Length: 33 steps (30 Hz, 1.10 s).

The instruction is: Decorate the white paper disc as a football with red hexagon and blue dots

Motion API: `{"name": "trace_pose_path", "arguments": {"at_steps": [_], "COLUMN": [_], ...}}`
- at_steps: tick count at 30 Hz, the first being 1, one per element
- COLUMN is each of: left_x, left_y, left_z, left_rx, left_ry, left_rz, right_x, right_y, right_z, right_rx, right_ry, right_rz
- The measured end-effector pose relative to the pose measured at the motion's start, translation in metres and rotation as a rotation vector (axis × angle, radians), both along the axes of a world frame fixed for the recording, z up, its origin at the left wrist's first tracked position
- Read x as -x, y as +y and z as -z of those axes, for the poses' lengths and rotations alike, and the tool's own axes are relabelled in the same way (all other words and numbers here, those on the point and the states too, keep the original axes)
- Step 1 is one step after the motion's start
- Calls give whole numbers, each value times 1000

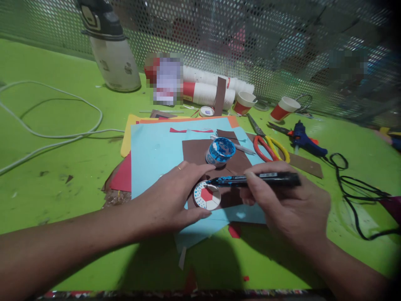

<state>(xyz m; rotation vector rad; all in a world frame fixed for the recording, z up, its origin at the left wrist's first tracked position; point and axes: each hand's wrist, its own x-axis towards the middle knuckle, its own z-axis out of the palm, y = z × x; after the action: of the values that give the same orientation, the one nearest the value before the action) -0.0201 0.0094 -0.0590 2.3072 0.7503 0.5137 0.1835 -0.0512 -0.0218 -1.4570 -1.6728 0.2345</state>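
Note:
A black marker pen (266, 179) is gripped in my right hand (291, 209), its blue-smeared tip touching or just above the upper part of a small white disc (214, 202). The disc has a red hexagon in its middle, drawn lines around it, and blue dots on its left part. My left hand (175, 190) holds the disc from the left, thumb at the near edge and index finger at the far edge. Just beyond stands an uncapped small jar (211, 158) of blue paint. Brown paper (196, 152) lies beneath, over light blue sheets (147, 154).
Scissors (266, 146) and a blue glue gun (305, 140) with a black cord lie to the right. Paper cups (244, 102), stacked cups (209, 95) and a large pump bottle (117, 62) stand or lie at the back, before a perforated screen. A white cable (90, 100) loops at left.

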Motion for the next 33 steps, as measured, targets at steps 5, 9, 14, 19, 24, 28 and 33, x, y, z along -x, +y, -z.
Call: {"name": "trace_pose_path", "arguments": {"at_steps": [5, 9, 14, 19, 24, 28, 33], "left_x": [0, 1, 0, 0, 0, 1, 0], "left_y": [0, 0, 0, 1, 1, 1, 1], "left_z": [-1, 0, 0, 0, 1, 3, 5], "left_rx": [1, -4, -2, 5, 8, 0, -30], "left_ry": [-1, 6, 9, 13, 23, 15, -3], "left_rz": [-3, -12, -13, -10, -13, -14, -7], "right_x": [0, 0, 0, 0, 0, -1, -2], "right_y": [2, 2, 2, 3, 4, 4, 5], "right_z": [-2, 0, 2, 3, 6, 6, 3], "right_rx": [-64, -25, -13, -1, 13, 24, 49], "right_ry": [-11, -62, -35, -34, -27, -16, -79], "right_rz": [70, 35, -4, -5, -8, -50, -94]}}
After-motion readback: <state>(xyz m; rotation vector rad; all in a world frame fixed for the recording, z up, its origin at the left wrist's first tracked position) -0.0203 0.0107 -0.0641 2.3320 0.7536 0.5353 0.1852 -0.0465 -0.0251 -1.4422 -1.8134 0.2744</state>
